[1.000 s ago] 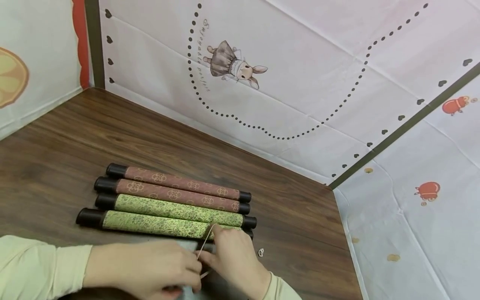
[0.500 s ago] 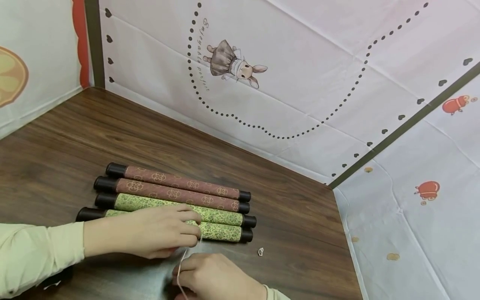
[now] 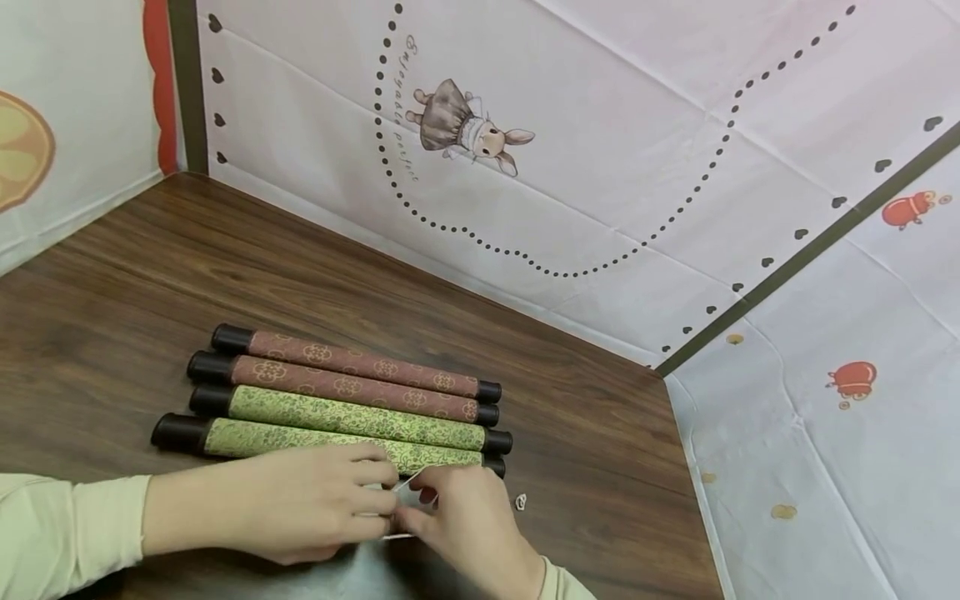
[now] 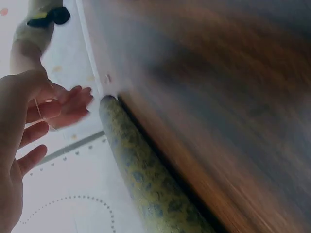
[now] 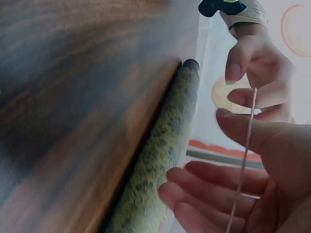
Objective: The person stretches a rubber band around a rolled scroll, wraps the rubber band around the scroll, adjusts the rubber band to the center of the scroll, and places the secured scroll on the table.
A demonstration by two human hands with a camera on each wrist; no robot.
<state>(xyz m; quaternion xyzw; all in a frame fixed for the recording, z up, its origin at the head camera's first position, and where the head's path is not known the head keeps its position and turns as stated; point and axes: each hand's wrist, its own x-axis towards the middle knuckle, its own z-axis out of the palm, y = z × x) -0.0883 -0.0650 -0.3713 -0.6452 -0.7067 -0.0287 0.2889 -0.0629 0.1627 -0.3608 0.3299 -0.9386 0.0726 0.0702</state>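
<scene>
A thin pale string [image 3: 408, 480] forms a loop stretched between my two hands, close in front of a row of rolls. My left hand [image 3: 307, 504] holds one side of it with loosely curled fingers, right beside the nearest green patterned roll [image 3: 247, 439]. The other side is spread over the thumb and fingers of my right hand [image 3: 476, 512]. In the right wrist view the string [image 5: 247, 141] crosses before the right palm, whose thumb and fingers stand apart. In the left wrist view the string [image 4: 41, 111] lies across the left fingers.
Behind the nearest roll lie another green roll [image 3: 337, 412] and two brown-red flowered rolls [image 3: 352, 387] [image 3: 360, 364], side by side, with black end caps. A small white object [image 3: 521, 502] lies right of the hands on the wooden table [image 3: 585, 450]. Printed cloth walls [image 3: 570, 150] surround it.
Half a second ago the left hand reached over the green rolls with the right hand lower. Since then the left has drawn back, the right has risen beside it. The rolls stay put.
</scene>
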